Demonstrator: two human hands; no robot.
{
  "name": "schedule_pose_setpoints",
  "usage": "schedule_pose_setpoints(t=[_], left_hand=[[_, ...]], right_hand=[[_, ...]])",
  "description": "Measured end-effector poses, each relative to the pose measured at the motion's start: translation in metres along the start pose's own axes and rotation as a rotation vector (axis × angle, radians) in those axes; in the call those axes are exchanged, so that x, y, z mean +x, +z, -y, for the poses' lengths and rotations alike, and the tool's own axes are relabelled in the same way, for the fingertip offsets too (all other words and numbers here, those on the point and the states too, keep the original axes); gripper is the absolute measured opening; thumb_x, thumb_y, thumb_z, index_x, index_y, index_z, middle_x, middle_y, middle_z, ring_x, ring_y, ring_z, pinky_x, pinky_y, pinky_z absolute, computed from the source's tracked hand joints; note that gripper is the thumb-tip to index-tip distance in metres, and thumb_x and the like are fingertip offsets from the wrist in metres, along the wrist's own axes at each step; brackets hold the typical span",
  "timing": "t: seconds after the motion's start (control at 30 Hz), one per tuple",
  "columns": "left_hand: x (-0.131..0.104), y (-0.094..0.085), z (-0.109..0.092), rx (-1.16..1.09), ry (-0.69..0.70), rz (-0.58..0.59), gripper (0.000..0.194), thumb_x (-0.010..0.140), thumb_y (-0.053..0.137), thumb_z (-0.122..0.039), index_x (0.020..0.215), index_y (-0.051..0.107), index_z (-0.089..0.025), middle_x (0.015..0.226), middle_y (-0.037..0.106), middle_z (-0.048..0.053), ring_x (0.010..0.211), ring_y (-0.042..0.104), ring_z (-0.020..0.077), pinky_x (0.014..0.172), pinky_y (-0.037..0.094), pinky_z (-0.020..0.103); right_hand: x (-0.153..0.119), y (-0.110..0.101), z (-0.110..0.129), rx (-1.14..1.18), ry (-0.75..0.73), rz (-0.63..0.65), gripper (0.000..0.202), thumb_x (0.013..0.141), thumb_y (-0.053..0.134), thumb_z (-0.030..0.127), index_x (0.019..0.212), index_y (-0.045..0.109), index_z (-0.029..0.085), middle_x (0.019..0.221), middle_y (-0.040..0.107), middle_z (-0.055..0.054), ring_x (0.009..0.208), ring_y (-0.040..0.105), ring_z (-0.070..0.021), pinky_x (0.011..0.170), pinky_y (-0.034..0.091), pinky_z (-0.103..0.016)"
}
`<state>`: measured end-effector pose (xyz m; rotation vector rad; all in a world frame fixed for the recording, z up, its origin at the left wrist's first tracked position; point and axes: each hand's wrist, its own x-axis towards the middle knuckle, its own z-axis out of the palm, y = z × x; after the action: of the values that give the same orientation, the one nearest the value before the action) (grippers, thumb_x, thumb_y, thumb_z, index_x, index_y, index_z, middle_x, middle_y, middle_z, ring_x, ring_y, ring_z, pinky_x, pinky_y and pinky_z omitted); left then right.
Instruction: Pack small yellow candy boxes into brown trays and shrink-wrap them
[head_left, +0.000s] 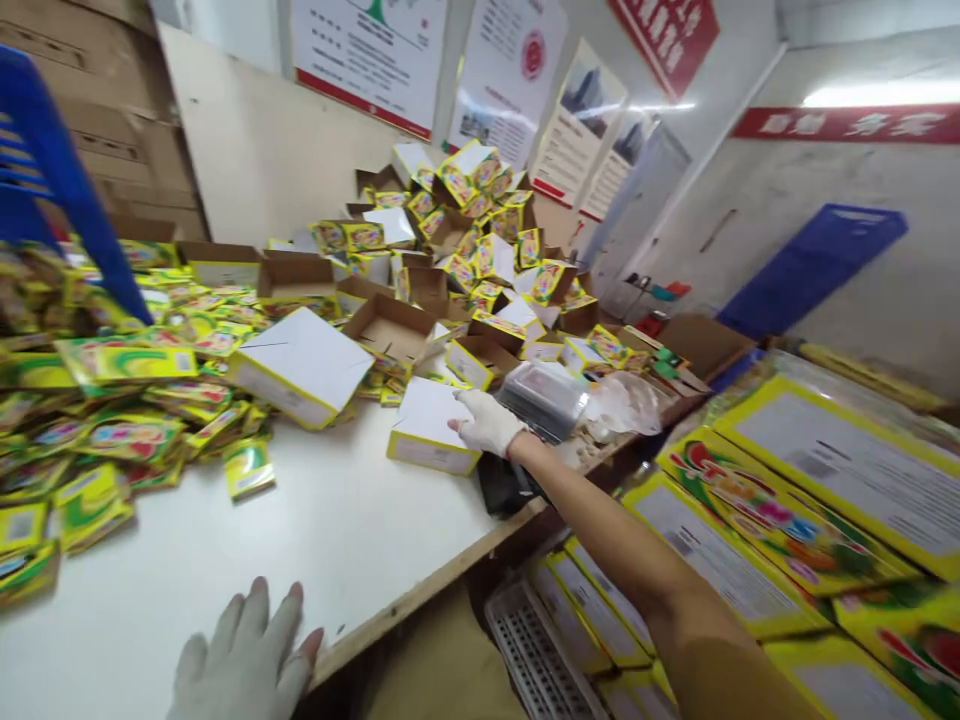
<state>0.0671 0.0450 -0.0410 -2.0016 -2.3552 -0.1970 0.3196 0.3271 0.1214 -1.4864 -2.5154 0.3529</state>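
Facing a smooth white table point(330, 540), with cardboard boxes point(491, 255) heaped at its far end; touching a flat, white-topped carton point(429, 408) near the table's right edge with gloved right hand point(487, 425), impossible to tell whether gripping; spreading gloved left hand point(244, 650), fingers wide, by the table's near end, with glossy packets point(142, 435) strewn over its left.

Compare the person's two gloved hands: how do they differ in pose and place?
The left hand is spread wide, while the right hand looks more gathered. The left hand is nearer the camera, over the white table; the right hand reaches out to a white-topped box. Both are gloved.
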Motion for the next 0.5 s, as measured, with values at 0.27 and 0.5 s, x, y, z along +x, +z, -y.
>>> schedule_pose_setpoints(t=[0.27, 0.5], left_hand=[[0.003, -0.027, -0.031, -1.474, -0.616, 0.12, 0.056, 0.071, 0.066, -0.055, 0.116, 0.065, -0.023, 0.129, 0.064, 0.015, 0.128, 0.054, 0.0375, 0.112, 0.035, 0.058], [0.039, -0.05, -0.073, -2.832, -0.73, 0.524, 0.045, 0.075, 0.066, -0.063, 0.094, 0.067, -0.023, 0.118, 0.066, 0.011, 0.12, 0.059, 0.0341, 0.11, 0.036, 0.062]], right_hand=[[0.092, 0.02, 0.007, 0.039, 0.121, 0.15, 0.038, 0.084, 0.064, 0.038, 0.115, 0.066, 0.015, 0.111, 0.07, -0.016, 0.103, 0.064, -0.0279, 0.091, 0.048, -0.039], [0.042, 0.033, 0.023, 0.225, -0.044, 0.31, 0.02, 0.085, 0.06, 0.034, 0.093, 0.067, 0.017, 0.091, 0.07, -0.005, 0.087, 0.063, -0.0184, 0.078, 0.05, -0.028]])
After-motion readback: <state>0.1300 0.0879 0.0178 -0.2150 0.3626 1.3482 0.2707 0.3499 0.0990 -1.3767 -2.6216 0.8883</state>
